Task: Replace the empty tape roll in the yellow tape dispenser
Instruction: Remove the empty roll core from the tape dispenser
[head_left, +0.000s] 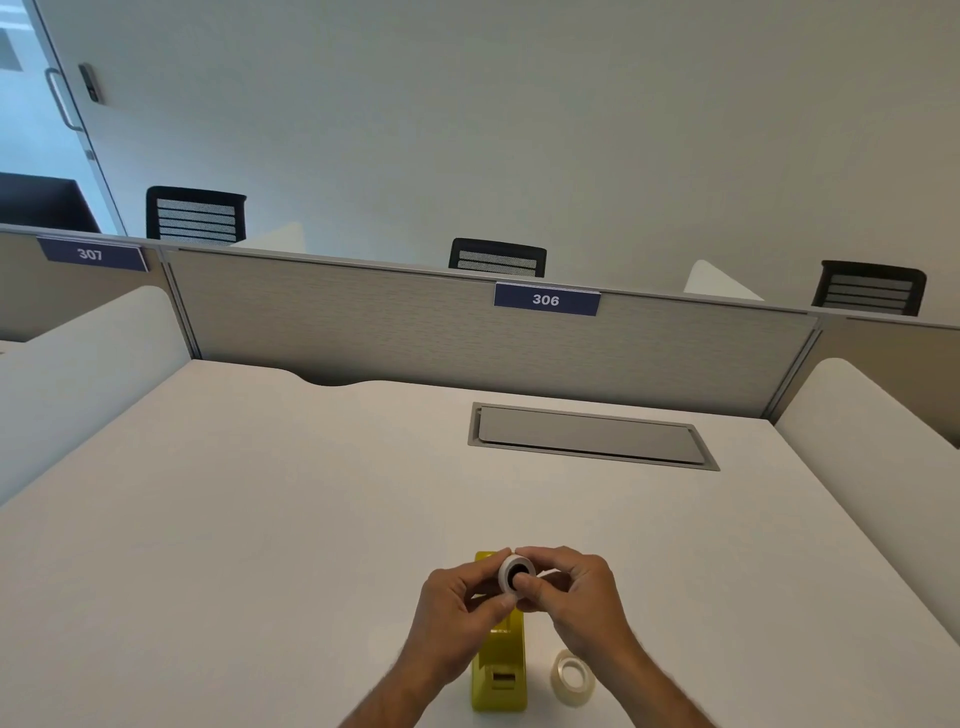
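Observation:
The yellow tape dispenser (500, 670) stands on the white desk near its front edge, partly hidden behind my hands. Just above it I hold a small white empty tape roll with a dark hub (515, 572). My left hand (460, 605) pinches its left side, and my right hand (569, 587) grips its right side with thumb and fingers. A fresh roll of clear tape (573, 677) lies flat on the desk just right of the dispenser, below my right wrist.
A grey cable hatch (592, 435) is set into the white desk (260, 519) at the back right. A grey partition (415, 322) labelled 306 closes the far edge, with white side dividers left and right. Black chairs stand beyond.

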